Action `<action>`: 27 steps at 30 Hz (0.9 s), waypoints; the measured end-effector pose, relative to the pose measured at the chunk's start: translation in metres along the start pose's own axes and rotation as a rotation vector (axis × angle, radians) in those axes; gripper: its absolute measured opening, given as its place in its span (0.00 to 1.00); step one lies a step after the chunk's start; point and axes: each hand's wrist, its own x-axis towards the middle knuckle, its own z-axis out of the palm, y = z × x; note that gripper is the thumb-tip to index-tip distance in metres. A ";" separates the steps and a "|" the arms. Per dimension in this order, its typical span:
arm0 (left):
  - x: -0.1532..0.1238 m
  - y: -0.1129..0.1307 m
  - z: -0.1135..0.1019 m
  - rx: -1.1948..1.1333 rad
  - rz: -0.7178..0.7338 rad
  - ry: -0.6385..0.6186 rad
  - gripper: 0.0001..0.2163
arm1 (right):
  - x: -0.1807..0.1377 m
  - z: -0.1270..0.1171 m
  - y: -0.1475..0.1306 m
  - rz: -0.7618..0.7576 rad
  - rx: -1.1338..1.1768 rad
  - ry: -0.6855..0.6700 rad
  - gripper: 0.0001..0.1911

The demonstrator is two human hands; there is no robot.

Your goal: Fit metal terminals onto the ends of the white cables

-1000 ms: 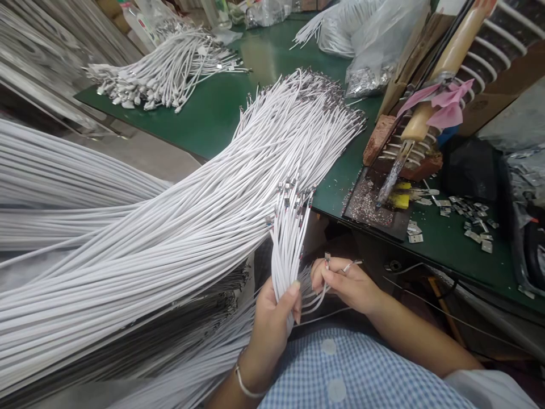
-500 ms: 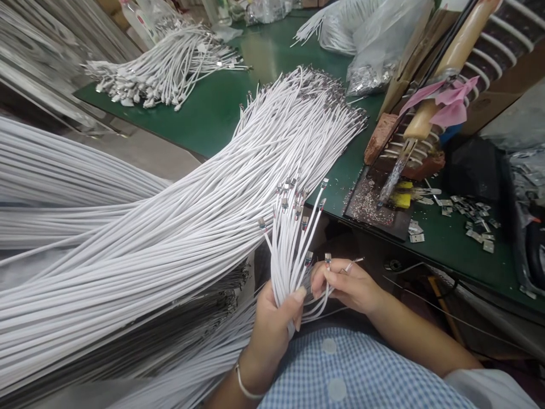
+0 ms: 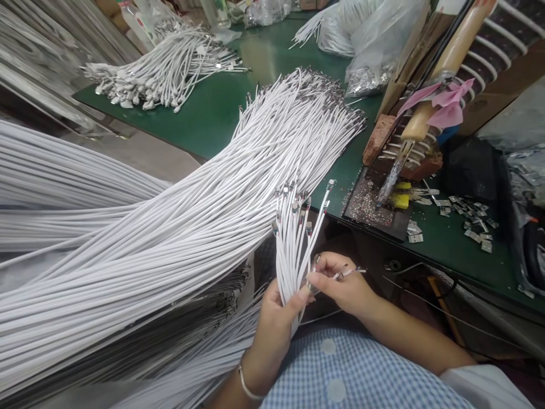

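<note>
My left hand (image 3: 272, 321) is closed around a small bundle of white cables (image 3: 290, 253), whose metal plug ends fan out above the fist. Close against it on the right, my right hand (image 3: 351, 289) pinches white cable by the bundle's edge, thumb and forefinger together. Thin cable ends (image 3: 352, 271) stick out to the right between its fingers; how many it holds is unclear. Behind both hands a thick sheaf of white cables (image 3: 238, 170) runs from the left onto the green table (image 3: 187, 122), its tips massed together at the far end.
A soldering iron (image 3: 415, 128) with a wooden handle leans over a dark tray (image 3: 361, 199) by bricks, right of the hands. Loose metal plug shells (image 3: 472, 218) lie beyond it. Another cable pile (image 3: 170, 74) and plastic bags (image 3: 374, 51) occupy the table's back.
My right hand has moved slightly left and turned inward, up against the bundle. The plug that stood above its fingers is now lower, beside the fingertips. The bundle has shifted slightly right.
</note>
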 end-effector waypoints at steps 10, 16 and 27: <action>0.009 0.014 0.006 -0.003 0.041 -0.011 0.09 | -0.004 -0.006 -0.001 -0.022 -0.123 -0.021 0.16; 0.007 0.012 0.002 0.029 0.029 -0.002 0.09 | -0.006 -0.008 -0.001 -0.030 -0.186 -0.029 0.16; 0.009 0.018 0.002 0.007 0.060 -0.048 0.12 | -0.009 -0.010 -0.013 -0.112 -0.313 -0.183 0.14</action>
